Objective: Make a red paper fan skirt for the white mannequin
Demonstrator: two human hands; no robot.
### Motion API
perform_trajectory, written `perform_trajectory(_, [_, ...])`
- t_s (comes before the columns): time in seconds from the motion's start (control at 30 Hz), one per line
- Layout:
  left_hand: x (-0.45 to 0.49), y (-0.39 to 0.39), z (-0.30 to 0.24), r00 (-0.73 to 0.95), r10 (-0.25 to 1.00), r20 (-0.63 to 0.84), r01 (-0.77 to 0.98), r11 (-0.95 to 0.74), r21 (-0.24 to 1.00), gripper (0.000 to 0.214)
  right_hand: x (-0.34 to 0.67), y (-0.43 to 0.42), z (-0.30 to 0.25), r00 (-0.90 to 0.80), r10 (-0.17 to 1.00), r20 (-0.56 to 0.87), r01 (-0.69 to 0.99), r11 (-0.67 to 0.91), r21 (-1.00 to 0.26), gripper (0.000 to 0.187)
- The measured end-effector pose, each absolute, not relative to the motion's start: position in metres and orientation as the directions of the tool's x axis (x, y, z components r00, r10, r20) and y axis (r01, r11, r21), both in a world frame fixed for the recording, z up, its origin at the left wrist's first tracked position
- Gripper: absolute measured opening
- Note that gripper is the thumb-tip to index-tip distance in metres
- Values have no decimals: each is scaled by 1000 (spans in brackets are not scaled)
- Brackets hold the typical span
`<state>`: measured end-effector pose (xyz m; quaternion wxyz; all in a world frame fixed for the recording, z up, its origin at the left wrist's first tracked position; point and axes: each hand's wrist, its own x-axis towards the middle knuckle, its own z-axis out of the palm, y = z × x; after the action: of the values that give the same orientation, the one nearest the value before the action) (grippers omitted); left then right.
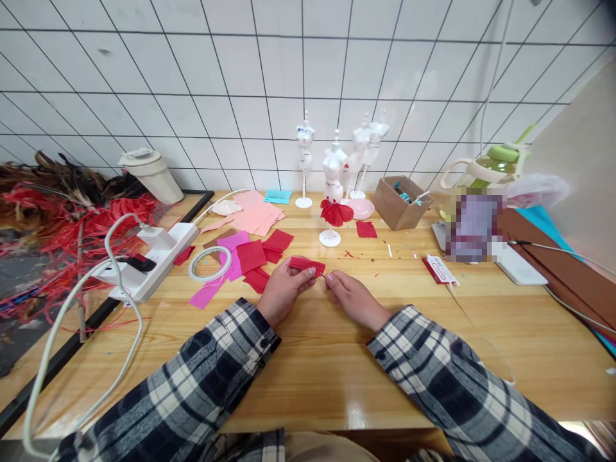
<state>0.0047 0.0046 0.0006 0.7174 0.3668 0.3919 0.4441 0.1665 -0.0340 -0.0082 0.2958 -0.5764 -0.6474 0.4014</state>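
Note:
My left hand [285, 287] is closed around a folded strip of red crepe paper [308, 265], thumb along its front. Close to the strip's right end, my right hand [353, 296] makes a pinch; whatever is between those fingertips is too small to name. Straight ahead stands a small white mannequin [333, 168] wearing a pleated red paper skirt [336, 213]. Left of my hands lie red paper squares [251, 255], magenta paper [205, 294] and a roll of white tape [191, 267].
Behind are more mannequins [305, 154], a pink dish [362, 208] and a cardboard box [397, 208]. A power strip [156, 273] with looping cables and a white cup [153, 178] are left. A red-and-white card [440, 269] and a green-lidded bottle [498, 165] are right.

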Motion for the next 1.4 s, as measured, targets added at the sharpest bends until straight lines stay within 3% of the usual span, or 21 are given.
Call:
perform_trajectory(1.17, [4,7,-3,282,931,-231,-331,320,888,35,166,-34,-5,-180,981,-79,527,28,-849,36])
perform_trajectory(1.4, [-3,12,1,275,939,-208,-345,298,890,36,170,-36,1,-185,964,-192,477,-83,-875,38])
